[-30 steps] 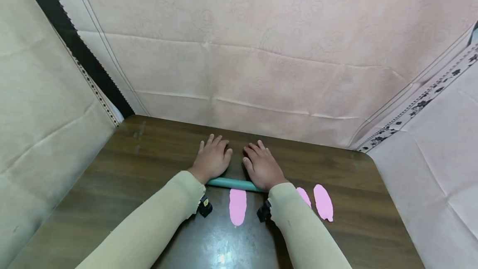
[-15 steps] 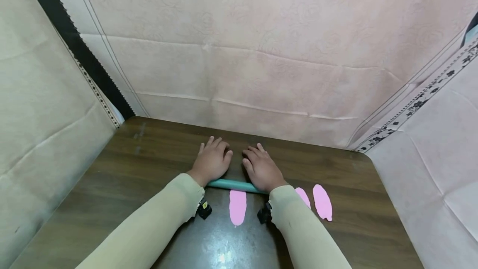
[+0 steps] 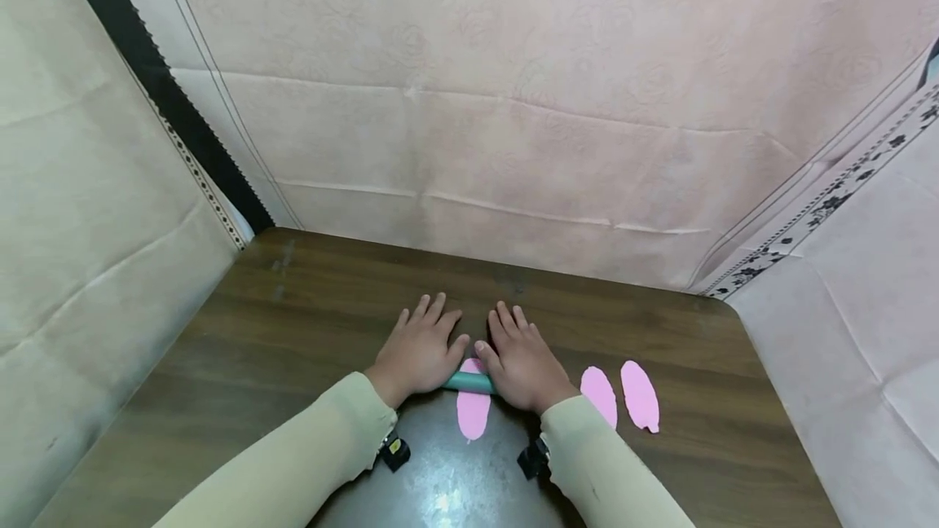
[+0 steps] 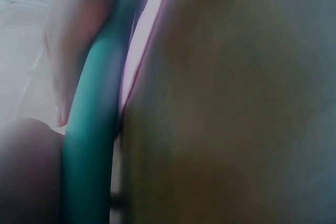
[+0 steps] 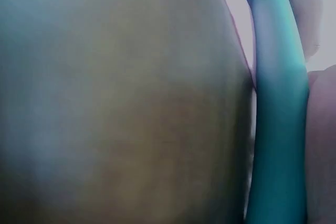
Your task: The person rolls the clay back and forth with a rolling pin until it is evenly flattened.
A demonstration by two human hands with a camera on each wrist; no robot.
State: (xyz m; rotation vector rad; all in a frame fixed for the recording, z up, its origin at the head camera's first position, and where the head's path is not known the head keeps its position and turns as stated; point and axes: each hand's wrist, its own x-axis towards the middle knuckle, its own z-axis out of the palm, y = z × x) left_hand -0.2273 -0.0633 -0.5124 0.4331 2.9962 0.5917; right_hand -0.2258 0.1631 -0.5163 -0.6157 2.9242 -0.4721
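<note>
A teal rolling pin [image 3: 469, 383] lies crosswise on a long, flat pink piece [image 3: 473, 415], possibly dough or clay, whose two ends show on either side. My left hand [image 3: 418, 353] rests palm down on the pin's left part, fingers stretched forward. On the right part lies my right hand [image 3: 526, 363], likewise flat with its fingers extended. Both palms hide the pin's ends in the head view. In the left wrist view the pin [image 4: 94, 114] runs beside the hand, with a pink edge [image 4: 142, 45] under it. The right wrist view shows the pin [image 5: 278, 103] close up.
Two more flat pink pieces, one [image 3: 599, 393] by the right forearm and another [image 3: 641, 396] farther right, lie on the brown wooden table [image 3: 330, 283]. Pale cloth [image 3: 477, 145] hangs behind the table and along both sides. A small black device [image 3: 394, 451] sits at each wrist.
Both hands and the rolling pin have come nearer to me, from the pink piece's far end onto its middle. The piece's far tip now shows beyond the pin. My fingers are straighter.
</note>
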